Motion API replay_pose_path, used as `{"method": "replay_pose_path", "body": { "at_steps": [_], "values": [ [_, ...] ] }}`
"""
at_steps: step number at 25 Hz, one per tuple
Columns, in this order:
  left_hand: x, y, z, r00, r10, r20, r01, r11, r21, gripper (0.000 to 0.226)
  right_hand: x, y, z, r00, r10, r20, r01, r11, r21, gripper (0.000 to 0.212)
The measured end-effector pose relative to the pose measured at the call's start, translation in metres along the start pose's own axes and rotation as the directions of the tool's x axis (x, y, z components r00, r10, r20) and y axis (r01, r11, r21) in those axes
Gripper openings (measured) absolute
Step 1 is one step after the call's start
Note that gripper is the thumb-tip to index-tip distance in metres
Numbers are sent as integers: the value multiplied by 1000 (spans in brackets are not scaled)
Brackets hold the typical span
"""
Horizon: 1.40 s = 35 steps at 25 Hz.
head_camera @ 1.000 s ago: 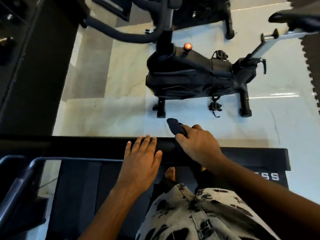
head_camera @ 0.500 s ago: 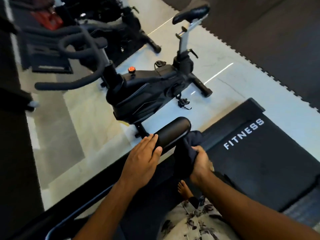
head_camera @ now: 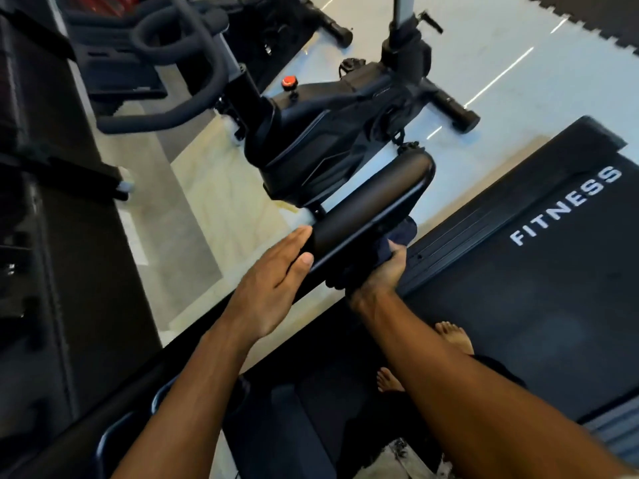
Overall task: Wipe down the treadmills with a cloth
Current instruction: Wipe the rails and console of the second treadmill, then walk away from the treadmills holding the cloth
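I stand on a black treadmill (head_camera: 539,271) whose deck reads FITNESS. Its padded black handrail (head_camera: 373,205) runs diagonally up to the right and ends in a rounded tip. My left hand (head_camera: 273,285) rests flat on top of the rail with straight fingers. Under the rail, my right hand (head_camera: 383,271) grips a dark blue cloth (head_camera: 394,243) and presses it against the rail's underside. Much of the cloth is hidden by the rail and my hand.
A black exercise bike (head_camera: 328,133) with a red knob (head_camera: 288,81) stands on the pale marble floor (head_camera: 207,188) just beyond the rail. More dark gym machines (head_camera: 41,167) line the left side. Black foam mats (head_camera: 615,15) cover the far right corner. My bare feet (head_camera: 453,337) are on the belt.
My right hand has slid the cloth from the top of the rail down around to its underside, near the rail's end. My left hand stays on top. My view has swung right.
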State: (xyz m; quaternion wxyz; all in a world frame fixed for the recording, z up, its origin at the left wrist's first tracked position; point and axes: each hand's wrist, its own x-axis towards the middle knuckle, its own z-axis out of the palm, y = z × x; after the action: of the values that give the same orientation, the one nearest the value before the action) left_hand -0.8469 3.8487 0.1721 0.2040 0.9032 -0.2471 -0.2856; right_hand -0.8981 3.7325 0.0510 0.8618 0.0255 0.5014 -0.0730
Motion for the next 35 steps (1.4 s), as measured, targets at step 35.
{"method": "replay_pose_path", "body": {
  "at_steps": [35],
  "values": [
    [-86,13,-38,972,36,-234,-16,996,86,39,-171,-27,16,755,-282,592,541,-240,-806,10]
  ]
}}
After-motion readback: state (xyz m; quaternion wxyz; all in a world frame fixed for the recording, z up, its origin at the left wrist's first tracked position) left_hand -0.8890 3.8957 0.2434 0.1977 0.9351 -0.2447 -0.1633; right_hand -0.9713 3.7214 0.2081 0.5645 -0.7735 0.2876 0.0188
